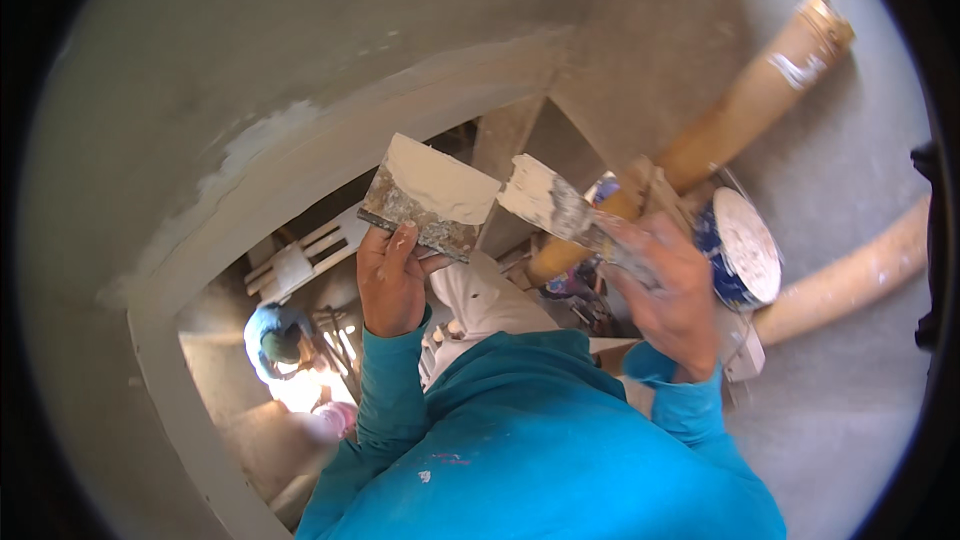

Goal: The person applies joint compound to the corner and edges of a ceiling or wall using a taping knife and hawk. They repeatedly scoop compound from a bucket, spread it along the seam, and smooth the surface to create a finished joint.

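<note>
My left hand (pixel 393 285) grips a square metal plate (pixel 395 205) by its lower edge, with the thumb on top. Cream-coloured putty (pixel 445 178) covers the far part of that plate, while the near part is bare and stained. Closed around its handle, my right hand (pixel 668 292) holds a putty knife (pixel 572 214). More putty coats the knife's blade toward its tip. The blade's tip is close to the right edge of the plate; whether the two touch I cannot tell.
To the right stands a blue bucket (pixel 728 275) of whitish paste. Thick tan columns, one a paint-marked tube (pixel 745 115), stand near it. A grey plastered wall (pixel 270 50) with a pale patched band curves ahead. Lower down at left, another person (pixel 268 338) bends over near a pink object.
</note>
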### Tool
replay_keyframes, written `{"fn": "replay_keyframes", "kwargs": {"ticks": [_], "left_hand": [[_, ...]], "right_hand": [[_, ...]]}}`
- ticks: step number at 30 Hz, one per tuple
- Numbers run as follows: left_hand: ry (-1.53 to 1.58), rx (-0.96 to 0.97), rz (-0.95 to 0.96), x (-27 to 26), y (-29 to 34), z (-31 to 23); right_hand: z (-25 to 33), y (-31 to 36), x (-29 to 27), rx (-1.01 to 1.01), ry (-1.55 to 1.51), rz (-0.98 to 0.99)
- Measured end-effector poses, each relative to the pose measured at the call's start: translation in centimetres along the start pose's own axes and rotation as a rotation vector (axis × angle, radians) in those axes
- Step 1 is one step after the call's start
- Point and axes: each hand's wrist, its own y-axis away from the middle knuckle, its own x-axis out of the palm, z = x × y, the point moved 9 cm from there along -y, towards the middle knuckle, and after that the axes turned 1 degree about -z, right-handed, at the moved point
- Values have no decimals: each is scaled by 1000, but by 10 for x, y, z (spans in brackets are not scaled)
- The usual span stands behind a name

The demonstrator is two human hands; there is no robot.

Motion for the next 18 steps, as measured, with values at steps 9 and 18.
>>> {"fn": "replay_keyframes", "kwargs": {"ticks": [9, 18], "left_hand": [[-271, 285, -376, -48, 52, -88], [-335, 386, -500, -42, 69, -73]], "right_hand": [[29, -27, 99, -226, -226, 144], [16, -28, 126, -277, -307, 181]]}}
